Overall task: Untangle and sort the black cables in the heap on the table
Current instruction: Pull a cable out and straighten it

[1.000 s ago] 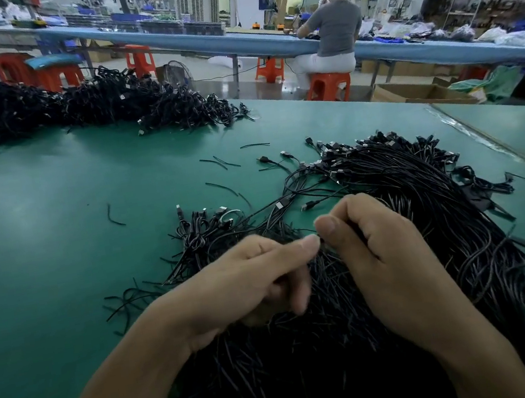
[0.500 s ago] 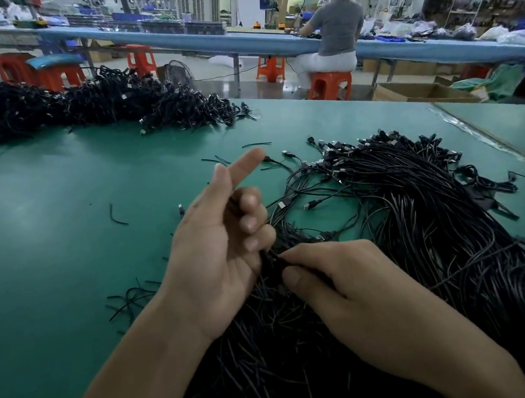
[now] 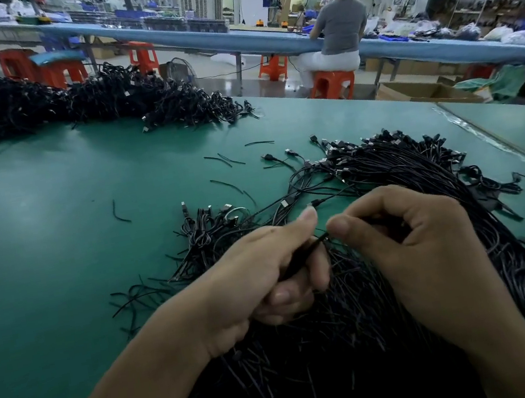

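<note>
A big heap of thin black cables [image 3: 410,195] with small plugs spreads over the green table [image 3: 51,234] in front of me. Both my hands hover over its near middle. My left hand [image 3: 267,278] has its fingers curled round a thin black cable end [image 3: 311,247]. My right hand [image 3: 411,243] pinches the same strand between thumb and forefinger, just right of the left thumb. A smaller tangled bunch [image 3: 210,228] lies left of the heap, partly behind my left hand.
A long dark pile of cables [image 3: 64,100] lies along the table's far left edge. Short loose cable bits [image 3: 223,160] are scattered mid-table. A person on an orange stool [image 3: 332,83] sits at a blue bench beyond. A seam [image 3: 487,140] runs along the right.
My left hand, raised with its forefinger out half a second ago, has come down and closed on a strand. My right hand rose from the heap to meet it.
</note>
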### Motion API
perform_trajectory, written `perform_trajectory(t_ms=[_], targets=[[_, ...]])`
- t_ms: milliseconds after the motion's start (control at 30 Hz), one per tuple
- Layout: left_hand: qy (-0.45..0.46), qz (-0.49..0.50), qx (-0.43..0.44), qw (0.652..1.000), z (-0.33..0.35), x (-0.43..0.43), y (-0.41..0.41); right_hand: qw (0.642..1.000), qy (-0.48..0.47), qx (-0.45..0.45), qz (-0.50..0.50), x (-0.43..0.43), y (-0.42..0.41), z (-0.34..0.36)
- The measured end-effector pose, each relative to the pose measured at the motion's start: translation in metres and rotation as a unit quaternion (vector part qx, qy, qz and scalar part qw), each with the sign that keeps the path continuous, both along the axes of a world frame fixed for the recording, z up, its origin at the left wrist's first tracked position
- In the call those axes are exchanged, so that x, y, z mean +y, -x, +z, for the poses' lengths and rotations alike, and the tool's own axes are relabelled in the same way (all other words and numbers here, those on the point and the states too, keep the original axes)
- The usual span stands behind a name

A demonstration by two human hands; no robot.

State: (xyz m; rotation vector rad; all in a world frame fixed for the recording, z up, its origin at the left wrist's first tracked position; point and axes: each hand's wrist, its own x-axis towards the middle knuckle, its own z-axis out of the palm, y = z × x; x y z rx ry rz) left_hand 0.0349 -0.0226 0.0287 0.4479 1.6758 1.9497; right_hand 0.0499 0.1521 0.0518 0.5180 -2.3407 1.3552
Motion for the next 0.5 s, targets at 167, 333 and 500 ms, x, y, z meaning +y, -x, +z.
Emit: perform_trajectory(t_ms=[167, 333, 500], targets=[[-0.177, -0.119, -0.114, 0.970, 0.014, -0.009, -0.003, 0.998, 0.004, -0.055, 0.034, -0.010, -0.001, -0.006], [-0.406, 0.028, -0.116, 0.906, 0.017, -0.008, 0.003, 0.986, -0.135, -0.085, 0.043, -0.012, -0.002, -0.011], [-0.294, 0.252, 0.086, 0.918, 0.000, -0.004, 0.016, 0.973, -0.194, -0.081, 0.089, -0.015, -0.009, -0.008]])
